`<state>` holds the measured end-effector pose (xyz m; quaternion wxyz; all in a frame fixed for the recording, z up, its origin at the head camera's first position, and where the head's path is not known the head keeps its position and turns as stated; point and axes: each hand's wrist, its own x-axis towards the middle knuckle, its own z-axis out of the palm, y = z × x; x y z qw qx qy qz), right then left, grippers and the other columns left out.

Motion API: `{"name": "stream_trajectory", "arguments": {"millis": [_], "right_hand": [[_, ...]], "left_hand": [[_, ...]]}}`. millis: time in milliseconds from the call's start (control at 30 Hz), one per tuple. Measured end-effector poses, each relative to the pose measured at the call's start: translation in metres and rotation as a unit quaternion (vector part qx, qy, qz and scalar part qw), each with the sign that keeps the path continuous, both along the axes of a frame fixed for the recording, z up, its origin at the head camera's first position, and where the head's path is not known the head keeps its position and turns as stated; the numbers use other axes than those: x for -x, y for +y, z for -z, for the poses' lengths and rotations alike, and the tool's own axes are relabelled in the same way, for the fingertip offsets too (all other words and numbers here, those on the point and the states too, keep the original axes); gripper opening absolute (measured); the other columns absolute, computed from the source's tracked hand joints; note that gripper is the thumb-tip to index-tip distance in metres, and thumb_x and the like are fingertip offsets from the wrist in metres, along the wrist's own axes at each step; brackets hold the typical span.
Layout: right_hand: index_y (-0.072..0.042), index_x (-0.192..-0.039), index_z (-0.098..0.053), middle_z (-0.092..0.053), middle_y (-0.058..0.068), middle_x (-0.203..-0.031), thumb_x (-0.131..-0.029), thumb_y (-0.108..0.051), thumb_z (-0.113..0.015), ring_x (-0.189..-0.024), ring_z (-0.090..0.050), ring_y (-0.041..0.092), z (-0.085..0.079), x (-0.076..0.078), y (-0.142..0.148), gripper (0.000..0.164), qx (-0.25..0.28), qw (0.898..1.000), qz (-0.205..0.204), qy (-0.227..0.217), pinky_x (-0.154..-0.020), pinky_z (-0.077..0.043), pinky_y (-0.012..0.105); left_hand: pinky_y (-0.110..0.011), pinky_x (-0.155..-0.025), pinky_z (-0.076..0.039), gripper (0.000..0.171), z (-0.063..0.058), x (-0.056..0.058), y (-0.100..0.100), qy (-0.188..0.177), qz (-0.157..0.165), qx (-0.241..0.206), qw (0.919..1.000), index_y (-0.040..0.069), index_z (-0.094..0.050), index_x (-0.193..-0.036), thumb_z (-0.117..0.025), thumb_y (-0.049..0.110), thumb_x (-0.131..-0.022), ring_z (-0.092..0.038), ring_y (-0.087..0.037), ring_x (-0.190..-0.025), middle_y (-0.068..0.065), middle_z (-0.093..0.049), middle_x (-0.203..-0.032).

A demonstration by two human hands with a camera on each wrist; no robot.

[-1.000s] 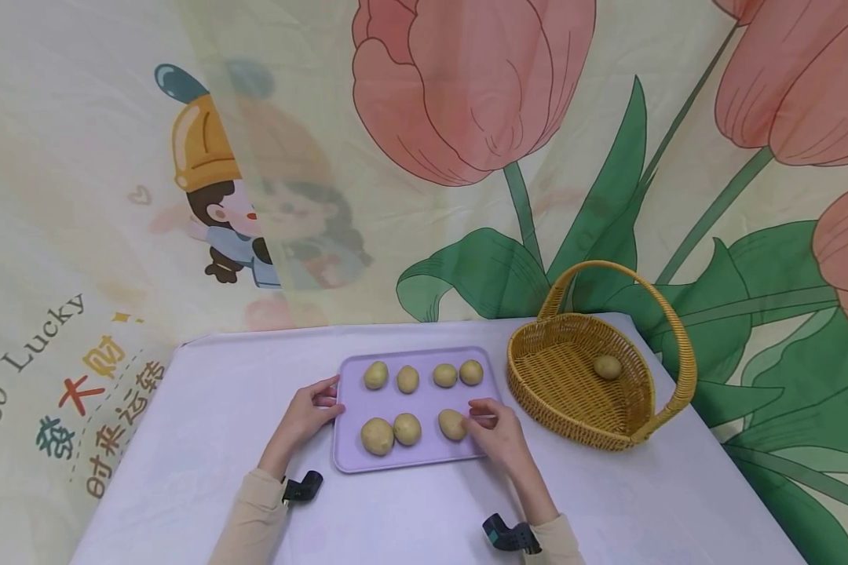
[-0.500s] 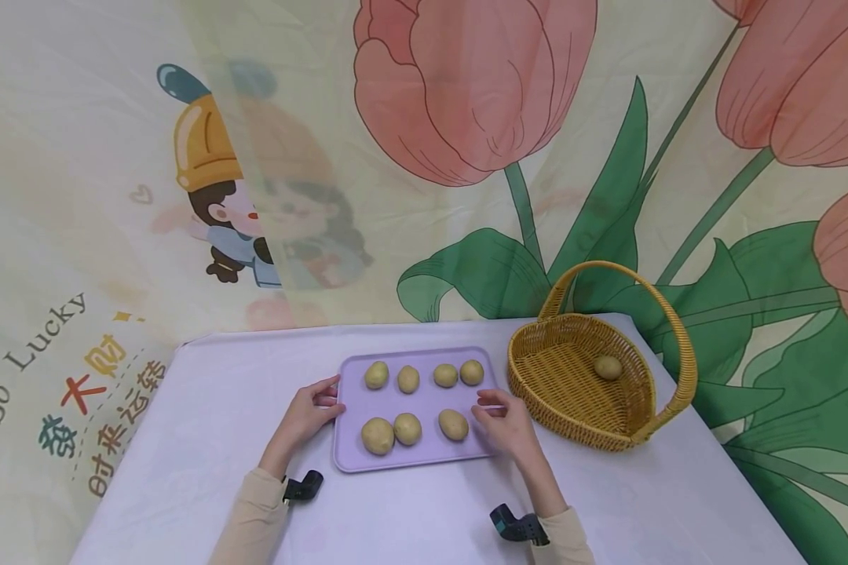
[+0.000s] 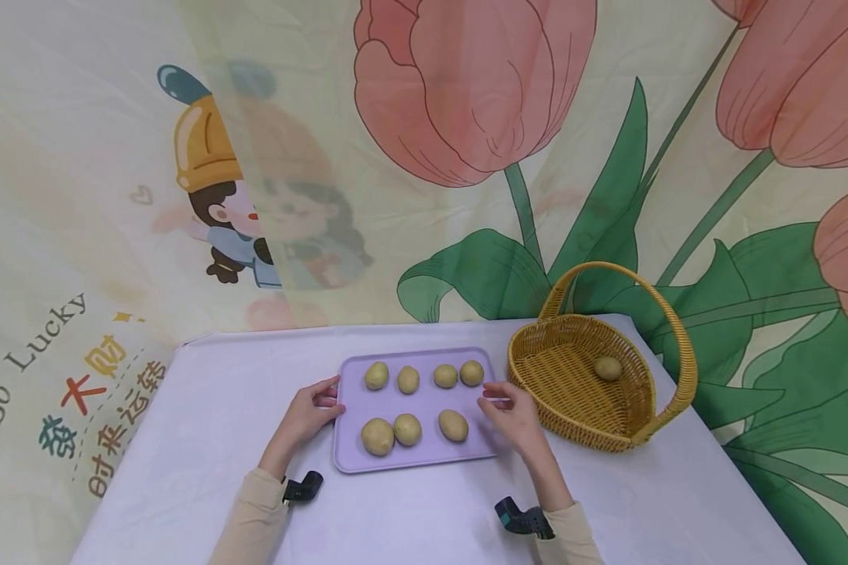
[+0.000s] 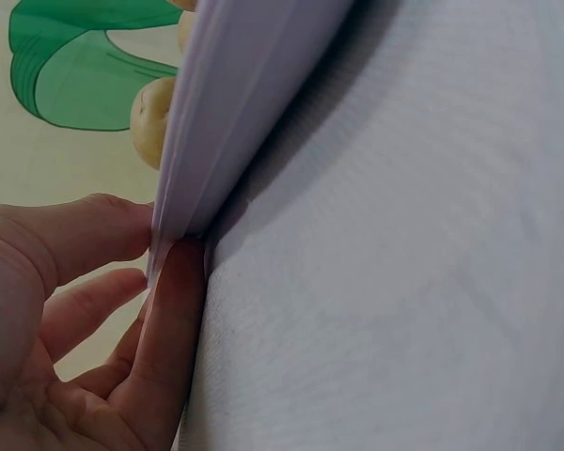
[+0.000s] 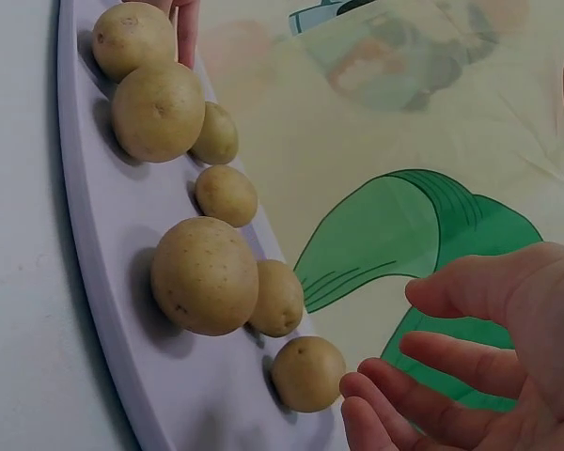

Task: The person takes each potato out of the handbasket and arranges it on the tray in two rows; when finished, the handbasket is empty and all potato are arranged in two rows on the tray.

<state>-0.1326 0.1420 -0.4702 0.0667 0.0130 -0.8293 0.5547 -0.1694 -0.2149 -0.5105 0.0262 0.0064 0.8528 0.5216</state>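
A lilac tray lies on the table with several potatoes on it in two loose rows. My left hand pinches the tray's left edge; the left wrist view has the thumb at the rim and a finger tucked under it. Over the tray's right edge hovers my right hand, its fingers loosely bent and holding nothing. In the right wrist view its fingertips come near a potato at the tray's far right corner.
To the right of the tray stands a wicker basket with a tall arched handle. One potato sits inside it. White cloth covers the table, and a printed curtain hangs behind.
My right hand has left the front right potato and moved right and slightly back, to the tray's right edge. That potato stays in place. The left hand has not moved.
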Motion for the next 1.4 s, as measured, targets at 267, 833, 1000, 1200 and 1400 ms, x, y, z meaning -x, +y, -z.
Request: {"name": "stream_trajectory", "arguments": {"millis": [267,833,1000,1200,1400], "right_hand": [[0.008,-0.111,-0.067,-0.07,0.022,-0.103,-0.086,-0.001,-0.07,-0.093,-0.066,0.031,-0.006,0.002,0.003,0.026,-0.01,1.0,0.005,0.006,-0.083,-0.053,0.032],[0.011,-0.112,-0.066,-0.067,0.027,-0.11,-0.087,0.002,-0.068,-0.101,-0.065,0.035,-0.014,0.007,0.011,0.027,0.001,1.0,0.006,0.03,-0.086,-0.053,0.032],[0.008,-0.114,-0.066,-0.068,0.023,-0.11,-0.088,-0.001,-0.069,-0.102,-0.065,0.033,-0.019,0.008,0.014,0.028,-0.009,1.0,0.017,0.018,-0.088,-0.052,0.032],[0.006,-0.116,-0.067,-0.069,0.02,-0.108,-0.089,-0.003,-0.068,-0.104,-0.064,0.032,-0.023,0.009,0.018,0.028,-0.017,1.0,0.024,0.009,-0.094,-0.05,0.042],[0.007,-0.115,-0.067,-0.068,0.022,-0.109,-0.089,-0.003,-0.069,-0.101,-0.064,0.033,-0.028,0.01,0.021,0.027,-0.005,0.999,0.022,0.024,-0.087,-0.051,0.03]], "left_hand": [[-0.018,-0.071,-0.052,0.058,0.0,-0.001,0.0,0.001,0.002,-0.003,1.0,-0.007,-0.053,-0.136,-0.073,-0.002,-0.081,-0.064,-0.022,-0.091,-0.021,-0.063,-0.109],[-0.018,-0.07,-0.052,0.059,0.0,-0.001,0.001,0.003,0.003,-0.007,1.0,-0.009,-0.053,-0.135,-0.073,-0.004,-0.08,-0.064,-0.022,-0.09,-0.022,-0.062,-0.108],[-0.018,-0.07,-0.052,0.059,0.0,-0.001,0.0,0.002,0.003,-0.014,0.9999,-0.009,-0.052,-0.136,-0.072,-0.006,-0.08,-0.063,-0.02,-0.089,-0.021,-0.062,-0.107],[-0.017,-0.069,-0.052,0.059,0.001,0.0,0.0,0.001,0.005,-0.011,0.9999,-0.01,-0.052,-0.136,-0.072,-0.006,-0.08,-0.063,-0.019,-0.089,-0.02,-0.062,-0.107],[-0.017,-0.07,-0.052,0.059,0.001,0.0,0.0,0.004,0.006,-0.015,0.9999,-0.01,-0.052,-0.136,-0.072,-0.007,-0.08,-0.063,-0.019,-0.088,-0.021,-0.062,-0.107]]}}
